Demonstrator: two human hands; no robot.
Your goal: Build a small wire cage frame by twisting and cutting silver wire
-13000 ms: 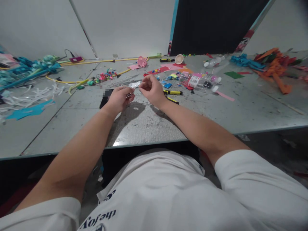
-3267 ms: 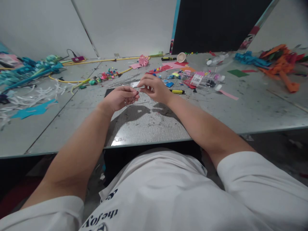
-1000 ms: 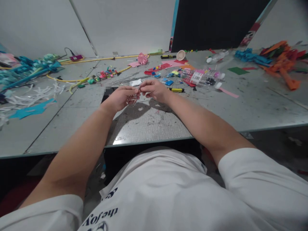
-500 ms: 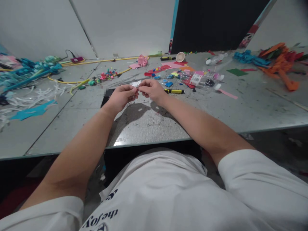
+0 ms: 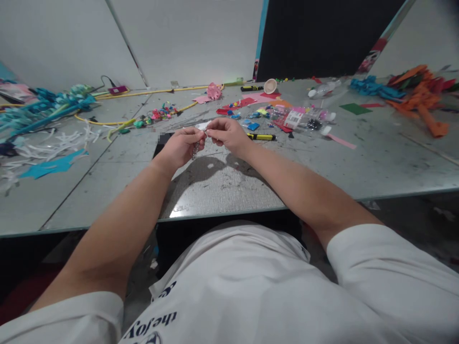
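My left hand (image 5: 182, 145) is closed in a pinch, and a thin silvery chain-like strand (image 5: 195, 152) hangs from its fingers. My right hand (image 5: 228, 135) pinches at the upper end of the same strand, its fingertips almost touching those of my left. Both hands are held above the grey table (image 5: 222, 186). The exact point where the fingers meet is too small to make out. Just right of my right hand lies a yellow and black cutter (image 5: 263, 137). A dark flat object (image 5: 163, 140) shows behind my left wrist.
Clear plastic bottles (image 5: 294, 117), blue packets (image 5: 253, 126) and red paper scraps lie behind my right hand. Blue strips, white shreds (image 5: 59, 143) and blue paper (image 5: 53, 164) are at the left. Orange strips (image 5: 428, 105) and green paper (image 5: 355, 108) are at the right.
More of the silvery strand now shows hanging below my left hand. Both hands stay nearly in place, and the view has shifted slightly.
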